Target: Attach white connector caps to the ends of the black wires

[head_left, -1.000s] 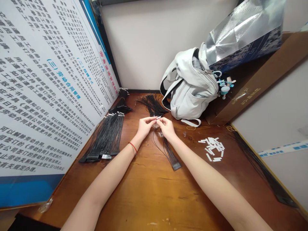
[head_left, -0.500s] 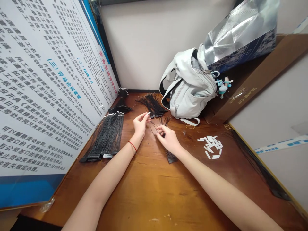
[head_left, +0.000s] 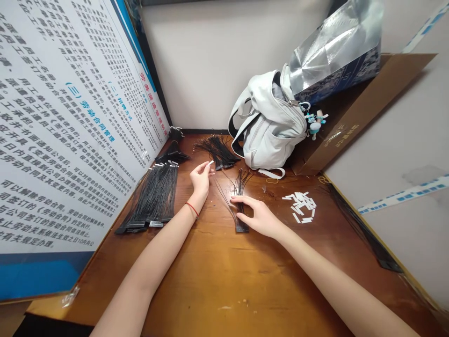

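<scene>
Left hand [head_left: 200,180] is pinching a small white strip [head_left: 211,163] between thumb and forefinger, its other fingers curling loosely beneath. A red string bracelet [head_left: 191,210] is circling the wrist. Right hand [head_left: 257,216] is lying half open, its fingers [head_left: 238,200] spreading across a bundle of thin black wires [head_left: 240,206] without closing on it. That bundle is lying on the brown wooden table [head_left: 217,285] between the hands, its long axis pointing away from the person, a flat dark connector [head_left: 242,228] at the near end and loose wire ends fanning out at the far end. Long black wire bundles [head_left: 157,196] are lying side by side to the left, and another bundle [head_left: 217,152] is resting farther ahead. A scattered pile of white strips [head_left: 300,207] is sitting to the right. A pale grey backpack [head_left: 268,126] is leaning against a silver bag [head_left: 333,51], their contents hidden.
</scene>
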{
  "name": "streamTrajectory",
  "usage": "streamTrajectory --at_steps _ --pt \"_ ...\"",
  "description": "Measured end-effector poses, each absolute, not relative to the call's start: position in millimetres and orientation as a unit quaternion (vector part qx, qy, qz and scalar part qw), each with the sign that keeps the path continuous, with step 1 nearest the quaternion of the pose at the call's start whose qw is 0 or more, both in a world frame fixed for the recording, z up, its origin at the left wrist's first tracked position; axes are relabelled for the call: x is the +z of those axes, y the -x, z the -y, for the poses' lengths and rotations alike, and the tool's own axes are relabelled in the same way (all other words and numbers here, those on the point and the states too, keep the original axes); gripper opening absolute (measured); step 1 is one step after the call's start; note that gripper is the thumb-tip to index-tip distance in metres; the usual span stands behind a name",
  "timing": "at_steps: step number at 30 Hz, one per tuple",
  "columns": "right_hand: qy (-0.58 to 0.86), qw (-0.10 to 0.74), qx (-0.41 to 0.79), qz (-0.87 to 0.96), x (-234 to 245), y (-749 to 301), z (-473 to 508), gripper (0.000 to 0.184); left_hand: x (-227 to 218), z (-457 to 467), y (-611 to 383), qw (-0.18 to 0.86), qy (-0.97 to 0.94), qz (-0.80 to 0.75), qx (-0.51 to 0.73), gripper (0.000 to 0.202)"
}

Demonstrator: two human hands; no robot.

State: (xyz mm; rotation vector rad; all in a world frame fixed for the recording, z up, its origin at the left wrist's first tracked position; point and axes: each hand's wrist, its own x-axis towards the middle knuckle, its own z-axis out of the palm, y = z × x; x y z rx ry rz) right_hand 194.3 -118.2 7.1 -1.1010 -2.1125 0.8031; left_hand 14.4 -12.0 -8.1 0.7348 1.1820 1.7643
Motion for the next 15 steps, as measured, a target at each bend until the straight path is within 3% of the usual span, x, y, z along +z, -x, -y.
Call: streamTrajectory --at_steps 15 --pt "0.421 0.314 0.332 0.784 11.4 -192.0 117.6 0.046 -9.5 10.7 -13.8 0.434 -0.308 -0.480 0.698 0.018"
